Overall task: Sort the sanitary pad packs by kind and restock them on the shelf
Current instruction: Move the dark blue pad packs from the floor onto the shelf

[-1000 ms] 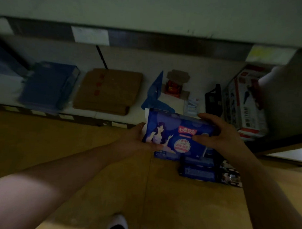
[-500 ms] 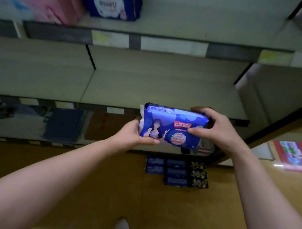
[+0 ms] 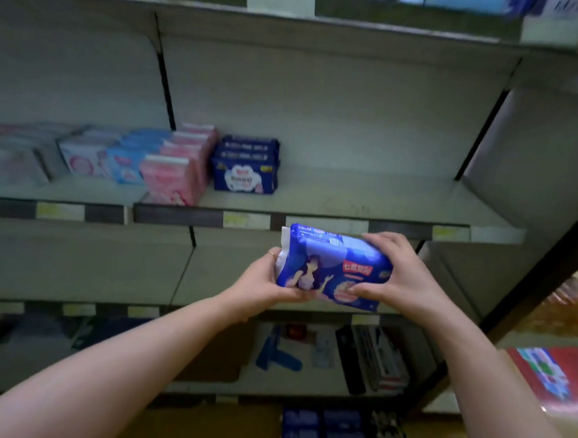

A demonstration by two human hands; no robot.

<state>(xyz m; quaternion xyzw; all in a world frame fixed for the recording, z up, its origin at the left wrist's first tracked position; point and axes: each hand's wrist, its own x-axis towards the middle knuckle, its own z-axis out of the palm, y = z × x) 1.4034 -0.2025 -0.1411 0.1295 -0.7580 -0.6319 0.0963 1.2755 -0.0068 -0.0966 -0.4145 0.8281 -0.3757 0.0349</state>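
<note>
I hold a blue sanitary pad pack (image 3: 332,263) with a cartoon figure and a red label in both hands, in front of the shelf edge. My left hand (image 3: 266,280) grips its left end from below; my right hand (image 3: 397,275) grips its right end, fingers over the top. Just above it the middle shelf (image 3: 364,195) carries a dark blue pad pack stack (image 3: 247,165), pink packs (image 3: 178,172), and light blue and white packs (image 3: 119,157) to the left. More dark blue packs (image 3: 323,429) lie on the floor below.
The middle shelf's right part is bare board, ending at a grey side panel (image 3: 529,155). The bottom shelf holds a blue tool (image 3: 273,352) and boxes (image 3: 374,359). A red printed item (image 3: 551,372) lies at the right. An upper shelf (image 3: 419,26) runs along the top.
I have risen from the floor and lifted the blue pack up from the pile. My view has swung up, so the middle shelf with stocked packs is now in sight.
</note>
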